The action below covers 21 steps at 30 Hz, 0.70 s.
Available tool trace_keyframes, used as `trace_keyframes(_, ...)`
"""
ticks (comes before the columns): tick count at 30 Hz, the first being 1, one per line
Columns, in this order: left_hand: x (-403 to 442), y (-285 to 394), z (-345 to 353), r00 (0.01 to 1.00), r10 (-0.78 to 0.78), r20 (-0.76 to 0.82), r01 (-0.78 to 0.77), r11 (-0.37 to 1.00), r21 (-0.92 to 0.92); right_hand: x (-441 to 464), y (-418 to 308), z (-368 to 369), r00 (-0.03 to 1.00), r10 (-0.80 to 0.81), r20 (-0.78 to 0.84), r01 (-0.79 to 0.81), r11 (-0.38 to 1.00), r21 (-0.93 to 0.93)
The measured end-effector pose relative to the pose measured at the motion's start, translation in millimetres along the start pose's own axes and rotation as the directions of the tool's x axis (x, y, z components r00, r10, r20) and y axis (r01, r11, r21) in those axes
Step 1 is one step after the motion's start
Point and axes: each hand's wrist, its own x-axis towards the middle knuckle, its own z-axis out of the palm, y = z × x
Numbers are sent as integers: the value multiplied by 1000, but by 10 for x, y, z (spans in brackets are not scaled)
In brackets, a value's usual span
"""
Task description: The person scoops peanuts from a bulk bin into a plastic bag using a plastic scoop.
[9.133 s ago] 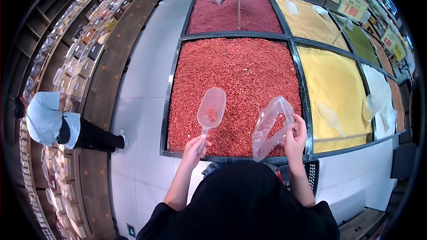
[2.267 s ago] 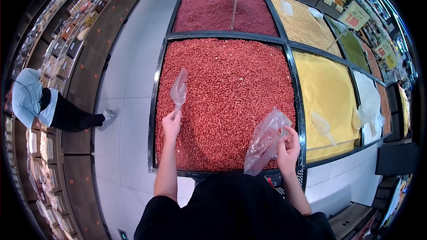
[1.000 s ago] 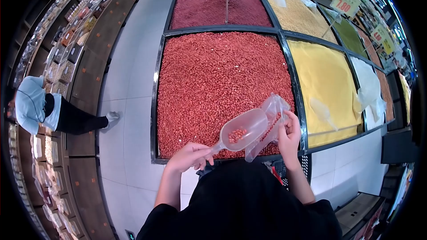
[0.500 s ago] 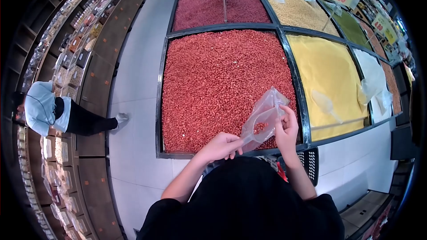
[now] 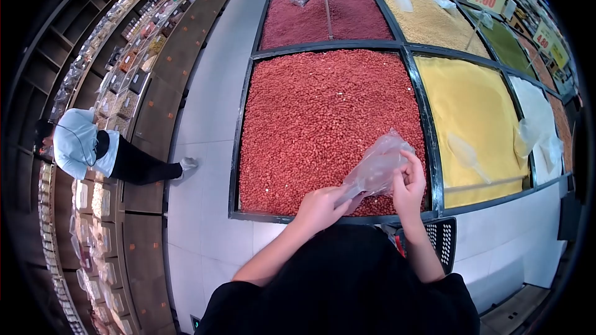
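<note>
A clear plastic bag (image 5: 380, 162) is stretched between my two hands over the near right corner of a bin of red peanuts (image 5: 310, 117). My left hand (image 5: 321, 209) is closed around the bag's lower left end, close to the bin's front rim. At the bag's right edge, my right hand (image 5: 409, 187) pinches the plastic between thumb and fingers, the other fingers curled. The bag looks thin and crumpled. Whether anything lies inside it cannot be made out.
Beyond the peanuts is a bin of dark red grains (image 5: 360, 15); to the right, one of yellow grain (image 5: 465, 105) holds a clear scoop (image 5: 464, 155). A black basket (image 5: 444, 242) sits below my right forearm. A person in a white top (image 5: 77, 142) bends at the left shelves.
The scene has shifted rightward in view. The bag's mouth, earlier spread with peanuts visible through it, now looks folded over, and my left hand has closed more fully on its end.
</note>
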Motion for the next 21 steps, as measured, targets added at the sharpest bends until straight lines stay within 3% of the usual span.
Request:
trace_keyframes(4, -254, -268, -118, 998, 37, -48, -37, 999, 1, 67, 9, -15, 999, -22, -33, 22, 1000, 14)
trace_keyframes(6, -429, -381, -216, 989, -140, 55, 150, 938, -312, 75, -22, -52, 1000, 28, -4, -27, 999, 30)
trace_keyframes(7, -544, -458, -236, 988, -146, 52, 155, 938, -311, 80, -19, -62, 1000, 30, 2, -30, 999, 32)
trace_keyframes(9, -760, -657, -253, 920, -381, 88, 339, 666, -664, 107, -4, -73, 999, 35, 10, -35, 999, 11)
trace_keyframes(12, -916, -933, -358, 865, -501, 7, 350, 594, -724, 142, 54, -70, 999, 38, 25, -38, 999, 11)
trace_keyframes(13, -856, -915, -347, 799, -588, -124, 346, 618, -706, 150, 69, -60, 999, 41, 28, -41, 999, 12)
trace_keyframes(17, -701, -1438, -438, 681, -640, -356, 370, 721, -586, 139, 120, -21, 997, 59, 59, -63, 995, 74)
trace_keyframes(21, -397, -1944, -584, 601, -641, -478, 411, 760, -503, 173, 108, -9, 994, 71, 86, -75, 996, 43)
